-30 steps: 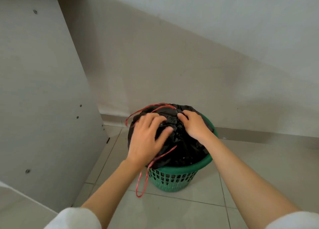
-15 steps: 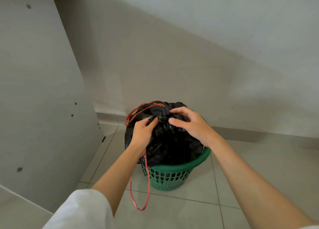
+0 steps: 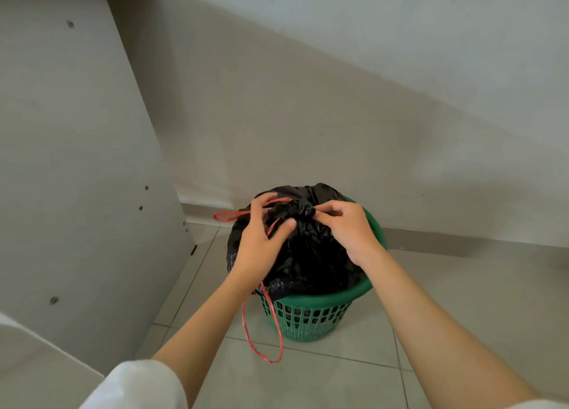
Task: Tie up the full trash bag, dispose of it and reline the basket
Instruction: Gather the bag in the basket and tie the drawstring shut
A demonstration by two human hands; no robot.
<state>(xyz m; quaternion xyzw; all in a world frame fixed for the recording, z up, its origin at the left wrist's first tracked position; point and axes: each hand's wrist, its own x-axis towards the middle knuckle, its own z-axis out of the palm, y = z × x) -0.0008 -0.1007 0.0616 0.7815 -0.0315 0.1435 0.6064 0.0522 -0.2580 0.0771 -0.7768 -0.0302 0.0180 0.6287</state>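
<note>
Both hands have gone up to the neck of the bag (image 3: 308, 254), now drawn into a tight knob, so I judge the tying nearly done; lifting out is still to come. One black bag sits in one green basket (image 3: 323, 301), low in the middle of the frame. Two hands work: the left hand (image 3: 258, 245) curls its fingers round the red string (image 3: 228, 216), the right hand (image 3: 351, 233) pinches the neck. Two string loops show: one pointing left, the other loop (image 3: 272, 361) hanging before the basket.

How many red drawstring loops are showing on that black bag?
2: upper loop left of the black bag, hanging loop beside the green basket. More may be hidden.
</note>
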